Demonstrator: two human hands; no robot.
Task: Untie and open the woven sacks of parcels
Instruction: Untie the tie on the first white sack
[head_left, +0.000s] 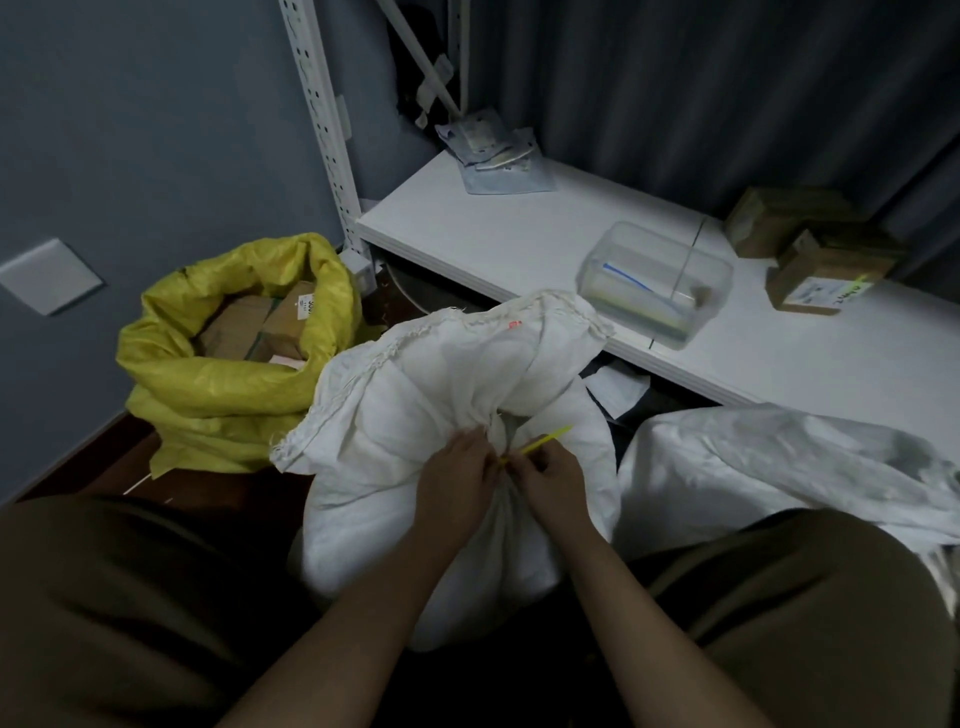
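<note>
A white woven sack (436, 395) stands between my knees, its neck gathered and bound by a thin yellow tie (545, 439). My left hand (457, 480) grips the bunched neck beside the tie. My right hand (550, 480) pinches the tie where it wraps the neck, and the tie's loose end sticks out up and to the right. The sack's top flap folds back away from me. To the left, a yellow woven sack (218, 384) stands open with brown boxes showing inside. Another white sack (779, 467) lies on the right.
A white shelf (498, 234) runs behind the sacks. It carries a clear plastic box (654, 280), brown cardboard parcels (815, 249) and grey mailer bags (493, 150). A white perforated upright (322, 119) rises at the shelf's left end. A grey wall stands on the left.
</note>
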